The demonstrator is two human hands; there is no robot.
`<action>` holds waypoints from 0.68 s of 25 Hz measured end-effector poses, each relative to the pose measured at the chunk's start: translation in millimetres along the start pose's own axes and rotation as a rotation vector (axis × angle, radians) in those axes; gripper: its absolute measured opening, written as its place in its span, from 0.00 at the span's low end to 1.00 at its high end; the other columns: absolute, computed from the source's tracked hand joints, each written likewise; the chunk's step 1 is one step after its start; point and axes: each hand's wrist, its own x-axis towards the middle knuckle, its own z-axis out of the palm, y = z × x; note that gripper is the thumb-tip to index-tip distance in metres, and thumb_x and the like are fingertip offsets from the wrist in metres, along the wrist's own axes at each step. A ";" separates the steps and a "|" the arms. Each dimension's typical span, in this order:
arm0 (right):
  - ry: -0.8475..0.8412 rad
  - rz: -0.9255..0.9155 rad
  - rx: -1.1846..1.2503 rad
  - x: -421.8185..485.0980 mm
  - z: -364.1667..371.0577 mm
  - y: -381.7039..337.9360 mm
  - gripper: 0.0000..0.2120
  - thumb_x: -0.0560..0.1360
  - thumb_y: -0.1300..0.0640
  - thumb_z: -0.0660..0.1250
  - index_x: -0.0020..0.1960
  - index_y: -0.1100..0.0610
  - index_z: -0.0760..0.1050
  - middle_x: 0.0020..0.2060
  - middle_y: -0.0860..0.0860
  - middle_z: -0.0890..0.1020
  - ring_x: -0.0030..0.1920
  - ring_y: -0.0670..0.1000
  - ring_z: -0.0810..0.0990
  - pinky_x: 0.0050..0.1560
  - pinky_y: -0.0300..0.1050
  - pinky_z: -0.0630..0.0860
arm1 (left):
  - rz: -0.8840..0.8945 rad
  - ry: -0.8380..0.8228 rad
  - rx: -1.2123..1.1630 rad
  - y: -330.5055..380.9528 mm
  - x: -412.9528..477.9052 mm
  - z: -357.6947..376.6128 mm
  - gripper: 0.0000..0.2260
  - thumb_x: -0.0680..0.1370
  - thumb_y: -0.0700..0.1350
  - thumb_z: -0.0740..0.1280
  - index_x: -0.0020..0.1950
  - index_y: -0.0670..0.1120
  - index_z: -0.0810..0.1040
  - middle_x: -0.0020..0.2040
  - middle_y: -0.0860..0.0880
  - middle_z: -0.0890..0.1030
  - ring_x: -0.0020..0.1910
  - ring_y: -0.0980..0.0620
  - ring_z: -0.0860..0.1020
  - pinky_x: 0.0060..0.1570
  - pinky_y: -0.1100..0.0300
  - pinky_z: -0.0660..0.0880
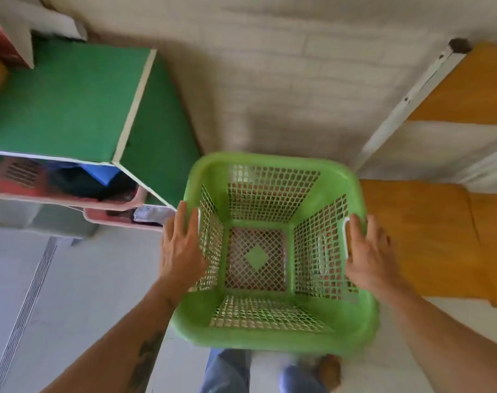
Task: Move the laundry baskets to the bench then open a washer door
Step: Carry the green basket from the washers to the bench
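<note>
Nearest, at the bottom of the view, a pair of blue-jeaned legs and a brown shoe stand on the pale grey floor, which has a narrow drain grate running along it at the left. Two bare forearms reach forward from there; the left one carries a dark tattoo.

Between the hands sits a green plastic laundry basket, square, lattice-walled and empty. It is blurred, and whether it rests on the floor or is held just above it cannot be told. The left hand lies flat against the basket's left rim, fingers spread and pointing away, beside a white handle loop. The right hand rests likewise on the right rim beside the other white handle, fingers extended and open. Neither hand is curled around anything; both press inward on the sides.

Just beyond the left hand, two pink laundry baskets hold dark clothing and something blue, tucked partly under a green-topped bench with a white edge.

To the right of the green basket lie orange panels, with a white frame bar slanting above them. Farthest off, a pale tiled wall fills the background.
</note>
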 end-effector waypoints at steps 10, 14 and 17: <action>-0.237 0.148 0.106 16.3 71.7 -37.1 0.52 0.66 0.57 0.75 0.78 0.48 0.44 0.77 0.58 0.45 0.74 0.65 0.56 0.71 0.62 0.61 | -0.025 -0.330 -0.052 -26.7 11.3 72.1 0.40 0.67 0.36 0.66 0.77 0.47 0.56 0.78 0.40 0.53 0.73 0.34 0.60 0.59 0.42 0.74; -0.202 0.108 0.313 -16.6 26.7 -25.0 0.41 0.73 0.57 0.67 0.79 0.48 0.49 0.79 0.54 0.52 0.76 0.61 0.56 0.73 0.60 0.59 | -0.120 -0.500 -0.126 -7.3 18.9 27.0 0.31 0.67 0.39 0.63 0.71 0.48 0.67 0.71 0.44 0.68 0.69 0.41 0.68 0.60 0.48 0.76; -0.141 0.111 0.473 -56.8 -9.3 -7.7 0.35 0.75 0.54 0.64 0.78 0.52 0.53 0.78 0.52 0.58 0.76 0.57 0.57 0.75 0.59 0.59 | -0.115 -0.472 -0.241 26.6 13.3 -16.8 0.26 0.68 0.40 0.62 0.66 0.48 0.74 0.64 0.44 0.76 0.58 0.42 0.78 0.53 0.50 0.79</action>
